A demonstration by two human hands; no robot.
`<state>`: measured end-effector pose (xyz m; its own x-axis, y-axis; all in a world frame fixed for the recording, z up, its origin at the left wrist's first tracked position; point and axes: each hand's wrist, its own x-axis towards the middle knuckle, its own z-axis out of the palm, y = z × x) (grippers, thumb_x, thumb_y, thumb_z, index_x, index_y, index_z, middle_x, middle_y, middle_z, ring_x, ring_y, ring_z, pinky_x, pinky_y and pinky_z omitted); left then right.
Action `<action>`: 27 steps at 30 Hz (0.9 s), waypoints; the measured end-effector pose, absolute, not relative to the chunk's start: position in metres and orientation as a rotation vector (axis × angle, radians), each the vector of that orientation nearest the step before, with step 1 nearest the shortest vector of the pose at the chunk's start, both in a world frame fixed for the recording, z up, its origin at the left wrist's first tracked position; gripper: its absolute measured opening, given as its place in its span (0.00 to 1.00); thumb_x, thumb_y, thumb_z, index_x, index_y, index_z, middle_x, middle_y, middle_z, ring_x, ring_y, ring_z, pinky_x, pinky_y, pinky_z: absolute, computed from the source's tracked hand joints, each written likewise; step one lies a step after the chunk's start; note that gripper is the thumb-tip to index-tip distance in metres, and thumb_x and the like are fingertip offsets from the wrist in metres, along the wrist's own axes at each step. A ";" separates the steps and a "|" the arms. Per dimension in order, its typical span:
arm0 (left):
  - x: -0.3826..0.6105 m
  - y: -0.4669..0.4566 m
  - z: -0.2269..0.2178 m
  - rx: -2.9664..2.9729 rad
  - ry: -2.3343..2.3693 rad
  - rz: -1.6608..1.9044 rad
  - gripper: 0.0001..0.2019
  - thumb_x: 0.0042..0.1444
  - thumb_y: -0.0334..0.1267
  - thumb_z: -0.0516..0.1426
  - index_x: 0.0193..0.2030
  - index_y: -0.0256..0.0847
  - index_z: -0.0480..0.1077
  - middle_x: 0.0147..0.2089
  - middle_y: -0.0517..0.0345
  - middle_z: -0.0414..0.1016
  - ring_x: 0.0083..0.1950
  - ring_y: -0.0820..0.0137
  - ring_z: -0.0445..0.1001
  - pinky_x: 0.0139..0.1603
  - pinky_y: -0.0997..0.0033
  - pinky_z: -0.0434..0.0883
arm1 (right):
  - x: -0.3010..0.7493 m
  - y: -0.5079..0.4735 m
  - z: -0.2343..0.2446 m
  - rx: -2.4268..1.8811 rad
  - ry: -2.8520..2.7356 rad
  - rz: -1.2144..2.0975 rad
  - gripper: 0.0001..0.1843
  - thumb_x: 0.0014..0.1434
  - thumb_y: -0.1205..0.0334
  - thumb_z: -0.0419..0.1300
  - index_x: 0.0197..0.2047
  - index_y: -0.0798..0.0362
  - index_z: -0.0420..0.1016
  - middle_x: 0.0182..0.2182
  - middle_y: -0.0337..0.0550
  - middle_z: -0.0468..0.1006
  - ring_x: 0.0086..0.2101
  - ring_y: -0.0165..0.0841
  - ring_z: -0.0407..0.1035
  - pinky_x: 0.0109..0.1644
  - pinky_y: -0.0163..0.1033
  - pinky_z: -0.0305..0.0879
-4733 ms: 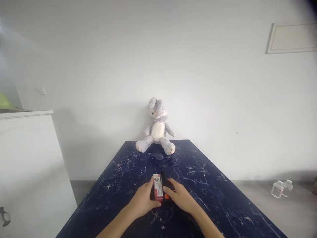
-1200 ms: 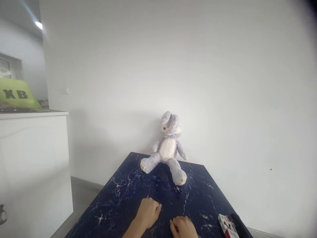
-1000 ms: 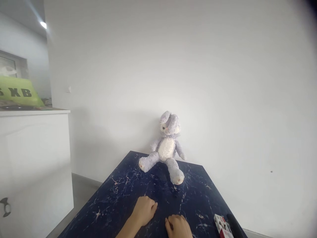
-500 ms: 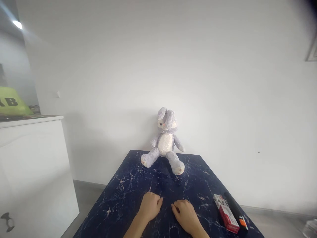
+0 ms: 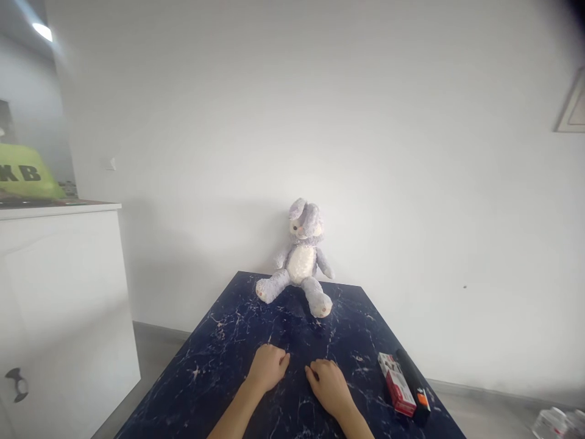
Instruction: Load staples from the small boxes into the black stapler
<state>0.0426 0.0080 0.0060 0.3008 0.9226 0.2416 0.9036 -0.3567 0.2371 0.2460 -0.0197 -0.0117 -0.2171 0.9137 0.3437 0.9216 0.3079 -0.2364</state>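
Observation:
My left hand (image 5: pixel 269 367) rests on the dark blue marbled tabletop (image 5: pixel 219 366), curled into a loose fist with the thumb toward the middle. Across a small gap, my right hand (image 5: pixel 326 383) lies in the same curled pose. Neither hand shows anything in it; the undersides of the fingers are hidden. Beyond both hands, a plush rabbit (image 5: pixel 301 262), pale lilac with a white belly, sits upright at the table's far end. Its legs spread toward me, and one ear droops over its face. Both hands are apart from it.
A red and white box (image 5: pixel 397 387) lies at the table's right edge, beside a black object with an orange patch (image 5: pixel 414 384). A white cabinet (image 5: pixel 64 305) stands left, bearing a yellow-green bag (image 5: pixel 27 174). Clear plastic containers (image 5: pixel 553 422) are at lower right. A wall (image 5: pixel 388 152) closes the far side.
The view has tilted and turned slightly, so the table, rabbit and boxes sit a little further left in the picture. Both hands keep their curled pose on the table.

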 end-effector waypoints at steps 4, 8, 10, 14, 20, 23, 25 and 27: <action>0.041 -0.001 0.009 2.474 1.746 0.532 0.26 0.68 0.45 0.45 0.31 0.41 0.79 0.32 0.49 0.81 0.36 0.62 0.78 0.40 0.68 0.64 | 0.244 -0.023 -0.009 -1.641 -2.157 -0.038 0.20 0.69 0.60 0.50 0.27 0.52 0.74 0.28 0.40 0.78 0.34 0.32 0.73 0.43 0.35 0.56; 0.037 -0.014 0.009 2.435 1.752 0.541 0.25 0.68 0.46 0.45 0.30 0.41 0.79 0.32 0.50 0.81 0.36 0.62 0.78 0.44 0.67 0.65 | 0.243 -0.026 -0.007 -1.657 -2.166 -0.046 0.21 0.70 0.60 0.49 0.28 0.52 0.75 0.29 0.42 0.79 0.35 0.33 0.73 0.43 0.36 0.56; 0.034 -0.021 0.008 2.419 1.761 0.539 0.25 0.68 0.46 0.46 0.31 0.41 0.79 0.33 0.50 0.82 0.37 0.63 0.78 0.46 0.67 0.65 | 0.243 -0.027 -0.007 -1.659 -2.167 -0.043 0.21 0.70 0.60 0.49 0.28 0.52 0.75 0.30 0.42 0.79 0.35 0.34 0.73 0.43 0.36 0.56; 0.032 -0.033 0.007 2.420 1.773 0.534 0.24 0.67 0.45 0.46 0.29 0.42 0.79 0.32 0.50 0.81 0.36 0.63 0.77 0.43 0.68 0.65 | 0.242 -0.029 -0.008 -1.660 -2.145 -0.048 0.21 0.70 0.60 0.50 0.27 0.53 0.75 0.29 0.43 0.79 0.34 0.35 0.73 0.42 0.37 0.57; 0.030 -0.034 0.005 2.411 1.733 0.592 0.24 0.66 0.45 0.47 0.24 0.42 0.75 0.27 0.53 0.78 0.32 0.65 0.75 0.43 0.68 0.64 | 0.245 -0.034 -0.012 -1.681 -2.113 -0.077 0.22 0.70 0.60 0.49 0.27 0.52 0.75 0.29 0.42 0.79 0.33 0.34 0.73 0.41 0.36 0.57; 0.029 -0.035 0.001 2.388 1.705 0.597 0.25 0.67 0.48 0.46 0.23 0.42 0.74 0.25 0.56 0.77 0.30 0.67 0.73 0.49 0.67 0.63 | 0.249 -0.039 -0.015 -1.683 -2.116 -0.048 0.22 0.70 0.58 0.48 0.28 0.51 0.75 0.29 0.42 0.78 0.33 0.34 0.72 0.41 0.36 0.56; 0.029 -0.036 0.000 2.375 1.696 0.591 0.26 0.67 0.50 0.46 0.23 0.42 0.74 0.24 0.57 0.76 0.29 0.68 0.72 0.54 0.66 0.62 | 0.251 -0.044 -0.016 -1.684 -2.111 -0.020 0.21 0.70 0.57 0.49 0.28 0.51 0.75 0.29 0.41 0.78 0.34 0.34 0.72 0.42 0.36 0.56; 0.029 -0.038 0.002 2.368 1.691 0.591 0.26 0.67 0.50 0.46 0.23 0.42 0.73 0.24 0.58 0.76 0.29 0.68 0.72 0.57 0.64 0.61 | 0.253 -0.050 -0.014 -1.684 -2.100 -0.002 0.20 0.70 0.57 0.50 0.28 0.51 0.74 0.29 0.40 0.77 0.34 0.33 0.72 0.42 0.35 0.56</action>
<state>0.0291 -0.0384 0.0015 0.2775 0.9358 0.2176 0.8674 -0.3414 0.3621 0.2528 -0.0498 -0.0145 -0.1569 0.9274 0.3396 0.9280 0.2560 -0.2706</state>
